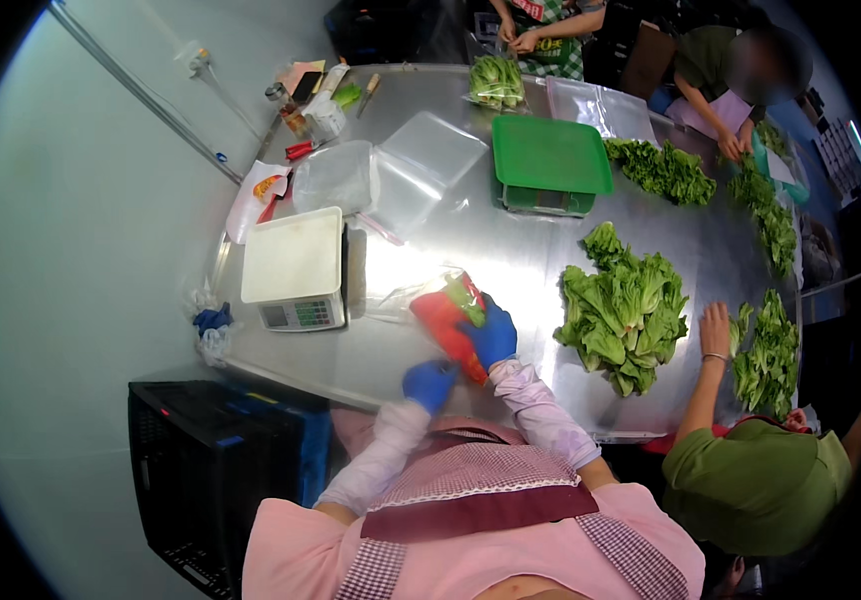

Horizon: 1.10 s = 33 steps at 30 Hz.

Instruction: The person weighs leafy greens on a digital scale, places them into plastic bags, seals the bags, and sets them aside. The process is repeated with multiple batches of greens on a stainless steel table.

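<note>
My right hand [494, 334], in a blue glove, grips a red packet [442, 319] with a green patch on it. It lies over a crumpled clear plastic bag [393, 296] on the steel table. My left hand [429, 386], also blue-gloved, is blurred beside the packet's lower end near the table's front edge. Whether its fingers hold anything is unclear. A white digital scale [294, 259] stands left of the packet. To the right of my hands lies a heap of leafy green lettuce [625, 311].
Flat clear bags [430, 157] lie beyond the scale. A green lidded plastic box [550, 157] stands mid-table. More leafy greens [667, 172] lie at the right. A co-worker's hand [715, 330] is right of the heap; other people stand across the table. Black crates [205, 465] sit at lower left.
</note>
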{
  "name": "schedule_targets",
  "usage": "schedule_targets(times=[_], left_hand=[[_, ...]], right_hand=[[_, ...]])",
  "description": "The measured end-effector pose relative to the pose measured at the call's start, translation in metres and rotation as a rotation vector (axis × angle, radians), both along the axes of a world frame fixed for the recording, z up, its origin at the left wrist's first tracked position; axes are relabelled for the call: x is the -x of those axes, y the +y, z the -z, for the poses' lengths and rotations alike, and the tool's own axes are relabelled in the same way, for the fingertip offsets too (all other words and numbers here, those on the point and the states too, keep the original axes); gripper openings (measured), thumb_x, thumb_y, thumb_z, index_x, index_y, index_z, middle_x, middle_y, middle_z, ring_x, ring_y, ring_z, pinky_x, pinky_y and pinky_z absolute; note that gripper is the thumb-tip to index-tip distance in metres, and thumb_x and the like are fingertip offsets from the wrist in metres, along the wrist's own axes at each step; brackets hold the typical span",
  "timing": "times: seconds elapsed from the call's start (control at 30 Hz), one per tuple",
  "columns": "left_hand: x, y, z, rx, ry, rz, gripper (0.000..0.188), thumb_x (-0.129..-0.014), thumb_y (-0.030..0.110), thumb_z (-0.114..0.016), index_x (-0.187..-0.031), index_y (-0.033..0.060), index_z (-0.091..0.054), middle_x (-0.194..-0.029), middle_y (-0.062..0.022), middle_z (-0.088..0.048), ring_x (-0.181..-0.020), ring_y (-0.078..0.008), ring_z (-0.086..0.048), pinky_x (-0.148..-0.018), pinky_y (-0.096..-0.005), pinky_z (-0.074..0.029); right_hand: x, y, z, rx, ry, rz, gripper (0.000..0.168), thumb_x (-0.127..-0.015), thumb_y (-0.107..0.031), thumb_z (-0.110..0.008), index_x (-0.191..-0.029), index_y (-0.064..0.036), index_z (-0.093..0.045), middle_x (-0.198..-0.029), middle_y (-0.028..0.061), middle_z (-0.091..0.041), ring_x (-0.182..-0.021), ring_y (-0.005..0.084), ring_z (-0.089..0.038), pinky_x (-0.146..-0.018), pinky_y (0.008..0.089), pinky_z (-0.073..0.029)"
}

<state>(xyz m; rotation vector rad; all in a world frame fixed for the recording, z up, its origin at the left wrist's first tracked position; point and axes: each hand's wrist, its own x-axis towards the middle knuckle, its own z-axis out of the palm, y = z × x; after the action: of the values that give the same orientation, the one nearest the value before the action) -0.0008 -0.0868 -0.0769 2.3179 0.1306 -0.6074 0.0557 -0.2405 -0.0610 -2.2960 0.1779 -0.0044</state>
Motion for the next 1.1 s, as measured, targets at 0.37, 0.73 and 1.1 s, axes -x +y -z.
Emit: schedule_targets(times=[0.37, 0.73, 1.1], left_hand=[[-0.063, 0.006, 0.014, -0.051, -0.813, 0.128, 0.02, -0.08, 0.019, -0.06, -0.096, 0.0063, -0.063, -0.081, -0.013, -0.06, -0.071, -0.0287, -0.058, -0.065, -0.0389, -0.046], [-0.045, -0.027, -0.021, 0.172, -0.767, 0.296, 0.016, -0.08, 0.012, -0.061, -0.094, 0.0063, -0.064, -0.084, -0.0109, -0.062, -0.075, -0.0294, -0.059, -0.066, -0.042, -0.045], [-0.046, 0.001, -0.038, 1.396, 0.066, -0.487, 0.061, -0.089, 0.02, -0.058, -0.138, 0.0063, -0.025, -0.129, -0.0163, -0.041, -0.111, -0.0246, -0.05, -0.089, -0.0331, -0.048]], right_hand=[[0.004, 0.018, 0.004, 0.064, -0.03, -0.243, 0.054, -0.08, -0.025, -0.06, -0.128, -0.005, -0.045, -0.104, 0.0196, -0.062, -0.089, 0.0374, -0.058, -0.076, 0.0429, -0.049], [-0.01, 0.008, 0.062, -0.346, -0.106, -0.086, 0.048, -0.083, -0.01, -0.058, -0.129, -0.001, -0.046, -0.108, 0.0182, -0.062, -0.093, 0.0296, -0.062, -0.082, 0.0328, -0.049], [0.002, 0.022, 0.033, -1.526, 0.4, 0.212, 0.044, -0.085, -0.027, -0.065, -0.119, 0.0, -0.054, -0.105, 0.0105, -0.062, -0.089, 0.0213, -0.062, -0.077, 0.0323, -0.052]])
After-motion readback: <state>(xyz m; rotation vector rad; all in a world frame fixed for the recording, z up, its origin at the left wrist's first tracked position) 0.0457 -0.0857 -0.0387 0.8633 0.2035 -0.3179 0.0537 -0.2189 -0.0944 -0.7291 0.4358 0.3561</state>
